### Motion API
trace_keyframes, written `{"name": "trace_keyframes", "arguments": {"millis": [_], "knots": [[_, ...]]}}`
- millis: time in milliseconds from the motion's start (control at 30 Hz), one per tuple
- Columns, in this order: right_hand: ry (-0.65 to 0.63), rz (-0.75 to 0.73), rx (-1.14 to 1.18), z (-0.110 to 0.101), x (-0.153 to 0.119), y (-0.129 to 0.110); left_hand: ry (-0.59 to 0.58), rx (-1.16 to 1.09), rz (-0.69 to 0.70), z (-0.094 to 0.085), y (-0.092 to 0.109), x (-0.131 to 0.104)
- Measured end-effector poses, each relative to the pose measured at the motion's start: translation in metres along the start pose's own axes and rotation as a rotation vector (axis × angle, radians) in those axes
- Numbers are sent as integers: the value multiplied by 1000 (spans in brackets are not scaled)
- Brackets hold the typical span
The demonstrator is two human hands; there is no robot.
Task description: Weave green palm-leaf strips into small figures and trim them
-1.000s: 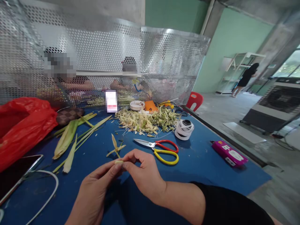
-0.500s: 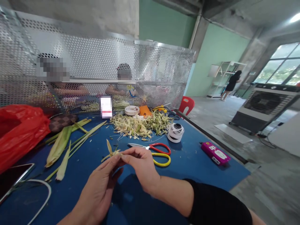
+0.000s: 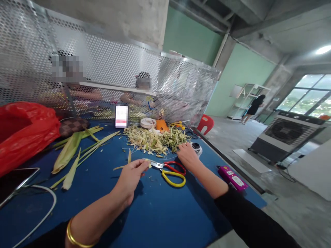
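Observation:
My left hand (image 3: 131, 177) pinches a small piece of pale husk (image 3: 148, 163) over the blue table, near the tips of the scissors. The scissors (image 3: 161, 166), with one red and one yellow handle, lie between my hands. My right hand (image 3: 188, 155) reaches to the right edge of a heap of shredded husk (image 3: 150, 139), beside a white and black spool of thread (image 3: 197, 148). Its fingertips are partly hidden, and whether they hold anything cannot be made out. A thin upright strip of husk (image 3: 129, 156) stands behind my left hand.
Long husks (image 3: 67, 153), a red plastic bag (image 3: 28, 134) and a dark-screened device (image 3: 15, 182) lie left. A purple pack (image 3: 232, 178) is at the right. Behind stands a perforated metal screen (image 3: 108, 51) with people beyond it; another person (image 3: 254, 106) stands far right.
My hands have parted. The right hand has moved right and away from me to the heap and spool, while the left keeps its pinch. The camera view has shifted slightly.

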State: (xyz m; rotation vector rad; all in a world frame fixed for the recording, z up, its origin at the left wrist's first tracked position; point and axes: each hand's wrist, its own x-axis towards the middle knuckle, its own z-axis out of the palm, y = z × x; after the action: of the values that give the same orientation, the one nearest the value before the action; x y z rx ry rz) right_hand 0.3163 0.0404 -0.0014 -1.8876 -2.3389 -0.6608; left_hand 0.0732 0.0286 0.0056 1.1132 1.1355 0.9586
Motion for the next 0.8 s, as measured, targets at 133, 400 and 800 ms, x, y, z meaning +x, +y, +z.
{"name": "trace_keyframes", "arguments": {"millis": [133,400,800], "knots": [[43,26,-51,14,-6,-1,-101,104,22,5,-4,3],[239,9,102,-2,-44,-39,-335,-21,-66,19,3,11],[216,-441,249,-18,-86,-77,-576,-213,-479,28,-8,32]]}}
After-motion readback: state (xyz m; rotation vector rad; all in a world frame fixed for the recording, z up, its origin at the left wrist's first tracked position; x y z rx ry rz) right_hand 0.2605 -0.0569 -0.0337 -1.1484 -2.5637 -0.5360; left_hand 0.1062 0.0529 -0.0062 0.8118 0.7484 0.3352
